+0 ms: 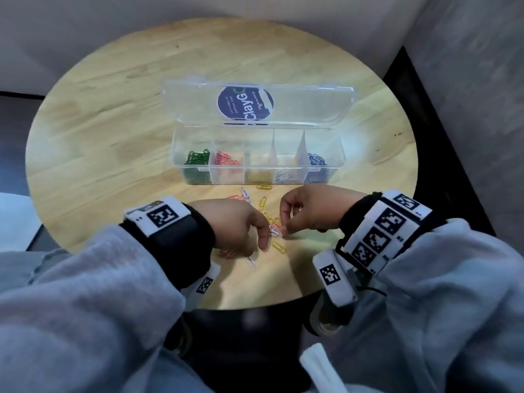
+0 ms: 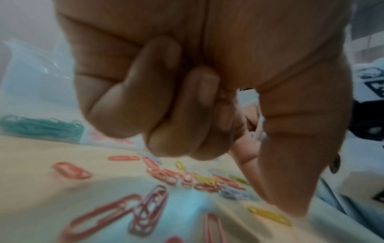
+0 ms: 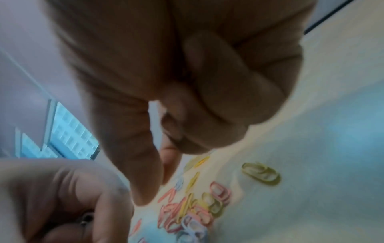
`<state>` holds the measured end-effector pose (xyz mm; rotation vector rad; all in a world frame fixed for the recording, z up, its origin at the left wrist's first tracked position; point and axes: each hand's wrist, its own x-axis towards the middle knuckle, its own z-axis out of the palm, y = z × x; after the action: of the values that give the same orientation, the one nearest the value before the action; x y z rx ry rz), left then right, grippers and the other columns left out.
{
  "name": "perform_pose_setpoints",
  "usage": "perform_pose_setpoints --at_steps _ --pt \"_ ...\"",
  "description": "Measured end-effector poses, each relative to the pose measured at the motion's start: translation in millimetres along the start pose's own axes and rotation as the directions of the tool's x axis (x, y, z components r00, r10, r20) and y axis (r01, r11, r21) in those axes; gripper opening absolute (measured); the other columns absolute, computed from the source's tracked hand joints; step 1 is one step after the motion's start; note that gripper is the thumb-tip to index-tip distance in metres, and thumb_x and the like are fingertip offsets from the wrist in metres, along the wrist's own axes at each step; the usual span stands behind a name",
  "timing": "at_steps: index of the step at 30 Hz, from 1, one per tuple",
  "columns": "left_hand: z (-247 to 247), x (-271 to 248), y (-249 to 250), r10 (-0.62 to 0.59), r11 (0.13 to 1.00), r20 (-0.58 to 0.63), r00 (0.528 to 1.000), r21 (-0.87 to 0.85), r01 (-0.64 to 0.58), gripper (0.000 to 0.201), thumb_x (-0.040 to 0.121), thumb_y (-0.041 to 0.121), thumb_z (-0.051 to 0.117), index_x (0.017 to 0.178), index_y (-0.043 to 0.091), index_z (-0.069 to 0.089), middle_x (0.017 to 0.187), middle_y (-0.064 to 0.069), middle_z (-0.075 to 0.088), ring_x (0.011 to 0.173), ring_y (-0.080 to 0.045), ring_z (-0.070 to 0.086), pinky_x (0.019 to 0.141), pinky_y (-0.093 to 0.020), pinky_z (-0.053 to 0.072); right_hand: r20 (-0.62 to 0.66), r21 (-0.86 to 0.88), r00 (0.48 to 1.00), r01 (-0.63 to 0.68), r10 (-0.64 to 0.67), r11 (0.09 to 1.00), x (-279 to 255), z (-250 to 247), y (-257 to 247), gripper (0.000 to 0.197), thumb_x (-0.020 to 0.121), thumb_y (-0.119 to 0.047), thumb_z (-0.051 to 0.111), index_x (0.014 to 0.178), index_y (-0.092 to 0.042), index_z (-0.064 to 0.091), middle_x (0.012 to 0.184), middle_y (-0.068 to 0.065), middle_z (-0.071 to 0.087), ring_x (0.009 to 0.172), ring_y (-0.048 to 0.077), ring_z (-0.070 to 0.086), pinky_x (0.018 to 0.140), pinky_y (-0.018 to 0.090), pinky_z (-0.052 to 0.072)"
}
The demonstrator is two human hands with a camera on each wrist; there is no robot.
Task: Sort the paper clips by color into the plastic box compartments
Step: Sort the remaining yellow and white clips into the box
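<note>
A clear plastic box (image 1: 255, 177) stands open mid-table, its compartments holding green clips (image 1: 197, 158), red clips (image 1: 226, 160), yellow, white, and blue clips (image 1: 316, 160) from left to right. Loose red, yellow and white clips lie scattered in front of it. My left hand (image 1: 265, 236) has curled fingers and pinches a small bunch of white clips (image 1: 274, 231) just above the pile; they show beside the thumb (image 2: 260, 126) in the left wrist view. My right hand (image 1: 285, 226) pinches the right end of the same bunch with thumb and forefinger.
The round wooden table (image 1: 113, 123) ends close to my body. The box lid (image 1: 306, 106) lies open behind the compartments. Single clips lie apart: yellow (image 1: 263, 187), white (image 1: 246, 194), yellow (image 1: 279, 246), white (image 1: 251, 263), pink (image 1: 226, 253).
</note>
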<state>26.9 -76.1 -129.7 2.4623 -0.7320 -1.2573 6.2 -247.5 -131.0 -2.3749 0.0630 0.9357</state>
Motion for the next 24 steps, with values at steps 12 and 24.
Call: perform_pose_setpoints --at_steps 12,24 --pt "17.8 5.2 -0.8 -0.019 0.945 -0.075 0.997 0.326 0.042 0.006 0.079 0.022 0.065 0.078 0.029 0.062 0.067 0.012 0.054 0.060 -0.001 0.045 0.052 -0.019 0.034 -0.089 -0.197 0.990 0.088 -0.108 0.976 4.3 8.0 -3.4 0.013 0.079 -0.029 0.072 0.074 -0.028 0.059 0.069 -0.013 0.051 0.068 0.007 0.047 0.059 0.022 0.037" --pt "-11.8 -10.0 -17.5 0.000 0.973 -0.049 0.999 -0.233 -0.011 0.022 0.080 0.009 0.068 0.064 0.018 0.056 0.048 0.008 0.052 0.038 -0.003 0.041 0.039 -0.012 0.032 -0.126 -0.395 0.983 0.075 -0.135 0.916 11.4 23.2 -9.8 0.023 0.076 -0.034 0.072 0.090 -0.025 0.057 0.077 -0.010 0.048 0.081 0.016 0.050 0.062 0.026 0.037"
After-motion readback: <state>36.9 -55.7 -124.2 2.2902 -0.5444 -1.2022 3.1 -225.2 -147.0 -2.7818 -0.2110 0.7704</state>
